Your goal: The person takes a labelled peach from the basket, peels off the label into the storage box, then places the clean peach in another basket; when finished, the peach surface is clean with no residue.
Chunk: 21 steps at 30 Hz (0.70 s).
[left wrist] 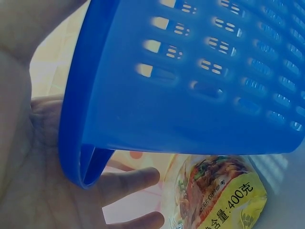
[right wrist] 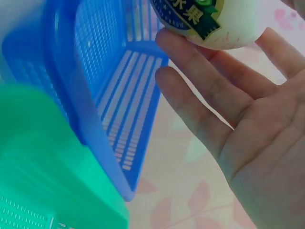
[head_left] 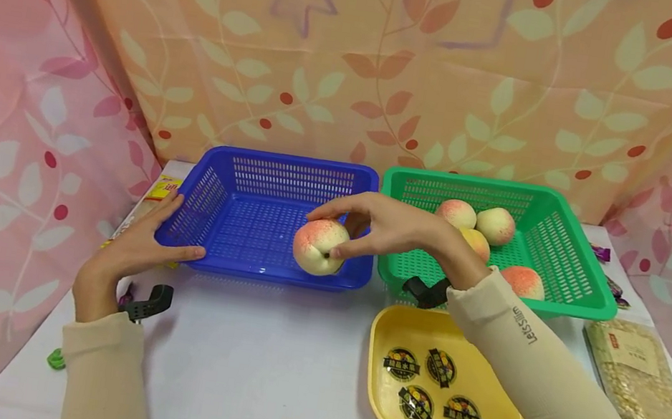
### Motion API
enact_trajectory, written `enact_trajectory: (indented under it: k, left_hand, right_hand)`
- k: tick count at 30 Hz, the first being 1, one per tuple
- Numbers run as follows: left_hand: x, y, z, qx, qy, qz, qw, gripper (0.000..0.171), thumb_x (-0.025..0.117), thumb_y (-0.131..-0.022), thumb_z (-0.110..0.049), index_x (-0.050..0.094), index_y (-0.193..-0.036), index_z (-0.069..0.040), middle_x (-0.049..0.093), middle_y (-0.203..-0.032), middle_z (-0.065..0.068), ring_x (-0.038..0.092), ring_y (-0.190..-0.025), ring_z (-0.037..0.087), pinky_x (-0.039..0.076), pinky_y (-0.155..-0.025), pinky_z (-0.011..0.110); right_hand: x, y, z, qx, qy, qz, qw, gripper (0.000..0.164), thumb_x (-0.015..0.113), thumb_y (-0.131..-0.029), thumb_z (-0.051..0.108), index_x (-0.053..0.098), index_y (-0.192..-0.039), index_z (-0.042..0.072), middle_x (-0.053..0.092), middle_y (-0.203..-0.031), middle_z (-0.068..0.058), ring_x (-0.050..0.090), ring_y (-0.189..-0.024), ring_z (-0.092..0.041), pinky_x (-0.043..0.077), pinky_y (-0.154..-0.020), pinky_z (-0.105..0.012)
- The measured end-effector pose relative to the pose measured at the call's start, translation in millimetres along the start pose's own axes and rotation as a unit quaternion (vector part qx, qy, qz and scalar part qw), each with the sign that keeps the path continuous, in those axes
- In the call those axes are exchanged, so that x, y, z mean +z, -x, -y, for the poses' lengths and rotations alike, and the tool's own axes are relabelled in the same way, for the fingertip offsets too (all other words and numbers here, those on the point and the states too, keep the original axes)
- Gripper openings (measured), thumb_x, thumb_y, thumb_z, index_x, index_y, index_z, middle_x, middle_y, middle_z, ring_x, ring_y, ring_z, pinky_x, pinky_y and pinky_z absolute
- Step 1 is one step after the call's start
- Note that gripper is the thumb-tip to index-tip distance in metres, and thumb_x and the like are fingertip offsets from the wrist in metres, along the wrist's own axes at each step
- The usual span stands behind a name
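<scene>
My right hand (head_left: pixel 388 226) holds a pink-and-cream peach (head_left: pixel 317 241) between thumb and fingers, over the front right part of the blue basket (head_left: pixel 255 226). In the right wrist view, a dark round sticker (right wrist: pixel 193 14) shows on this peach. My left hand (head_left: pixel 139 238) touches the blue basket's left front corner, its fingers spread and fairly straight. The left wrist view shows the basket rim (left wrist: pixel 71 119) against that palm. Several more peaches (head_left: pixel 495 226) lie in the green basket (head_left: pixel 580 275) to the right, one partly behind my right forearm.
A yellow tray (head_left: pixel 373 396) with several round dark stickers (head_left: pixel 464 415) stands before the green basket. Right of it lies a bag of pale beans or nuts (head_left: pixel 642 386). A yellow food packet (left wrist: pixel 233 200) lies left of the blue basket. Patterned curtains (head_left: pixel 358 61) enclose the table.
</scene>
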State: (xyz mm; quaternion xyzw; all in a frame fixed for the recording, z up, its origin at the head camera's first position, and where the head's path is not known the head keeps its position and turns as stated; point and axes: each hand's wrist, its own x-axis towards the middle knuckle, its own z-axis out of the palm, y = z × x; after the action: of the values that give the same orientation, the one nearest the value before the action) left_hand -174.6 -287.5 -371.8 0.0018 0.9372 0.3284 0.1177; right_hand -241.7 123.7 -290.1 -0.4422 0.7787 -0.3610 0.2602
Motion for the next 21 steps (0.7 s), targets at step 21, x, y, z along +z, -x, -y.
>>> enact_trajectory:
  k: [21]
  left_hand:
    - [-0.7,0.2,-1.2,0.002,-0.002,0.002,1.0,0.119,0.073,-0.083,-0.063,-0.009,-0.163,-0.029,-0.007,-0.172,0.017,0.001,-0.154,0.054,0.021,-0.111,0.081]
  right_hand:
    - [92,29,-2,-0.021,0.108,0.131,0.985,0.052,0.075,-0.087,0.021,0.064,-0.138,0.014,0.067,-0.131,0.006,0.06,-0.101,-0.002,0.057,-0.087,-0.023]
